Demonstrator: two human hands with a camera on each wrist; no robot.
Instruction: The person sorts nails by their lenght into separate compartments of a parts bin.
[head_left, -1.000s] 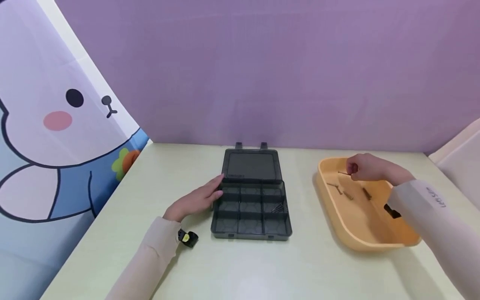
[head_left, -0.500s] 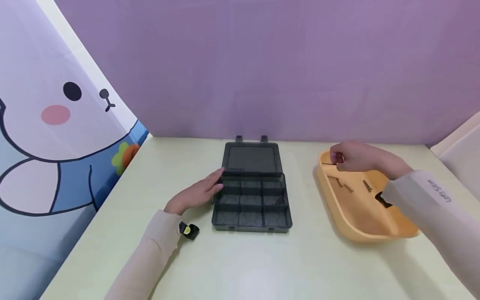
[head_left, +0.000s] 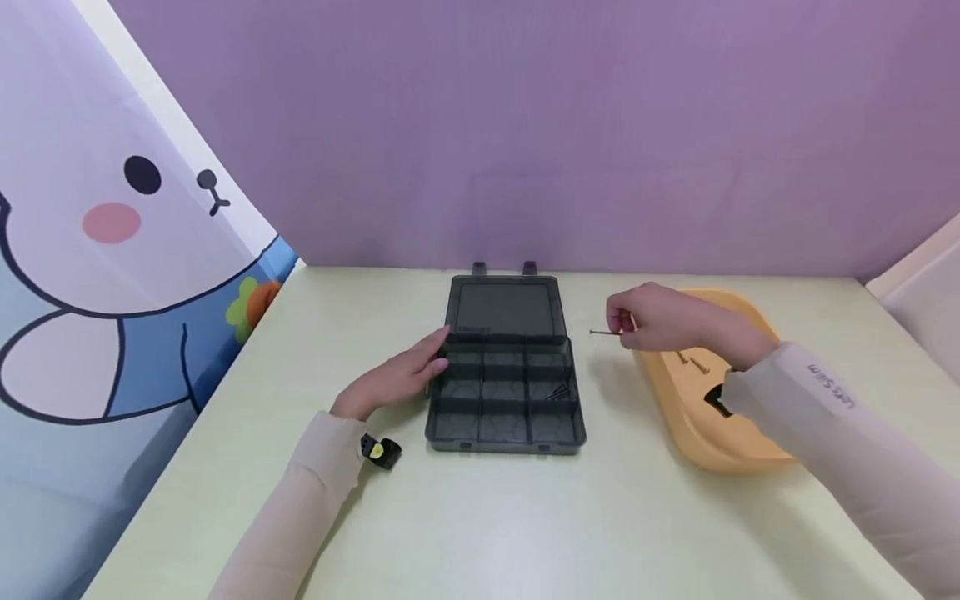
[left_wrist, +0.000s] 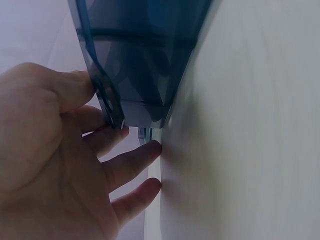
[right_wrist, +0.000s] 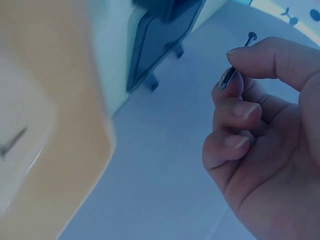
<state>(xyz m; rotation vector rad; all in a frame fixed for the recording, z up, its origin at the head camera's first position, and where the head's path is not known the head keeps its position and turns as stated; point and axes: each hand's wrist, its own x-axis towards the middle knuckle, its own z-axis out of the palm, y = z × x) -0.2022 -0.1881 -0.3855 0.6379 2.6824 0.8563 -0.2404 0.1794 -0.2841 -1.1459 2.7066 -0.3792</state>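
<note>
My right hand (head_left: 654, 318) pinches a screw (head_left: 603, 332) between thumb and index finger, above the table between the two containers. In the right wrist view the screw (right_wrist: 240, 64) shows a flat round head and a pointed tip, and the other fingers are curled. A dark translucent compartment box (head_left: 502, 447) lies with its lid (head_left: 504, 305) folded back. Several dark screws (head_left: 558, 392) lie in its right-hand compartment of the middle row. My left hand (head_left: 393, 382) rests at the box's left side; in the left wrist view its fingers are spread loosely along the box's edge.
A yellow-orange tray (head_left: 738, 462) stands on the right, partly behind the right forearm, with a few screws (head_left: 699, 365) inside. A purple backdrop (head_left: 510, 133) rises behind the table (head_left: 495, 525). At the left hangs a cartoon-printed cloth (head_left: 67, 300).
My right hand has lifted out of the tray and moved left over its rim with the screw in its fingers. The left hand has stayed at the box, and the view has shifted slightly.
</note>
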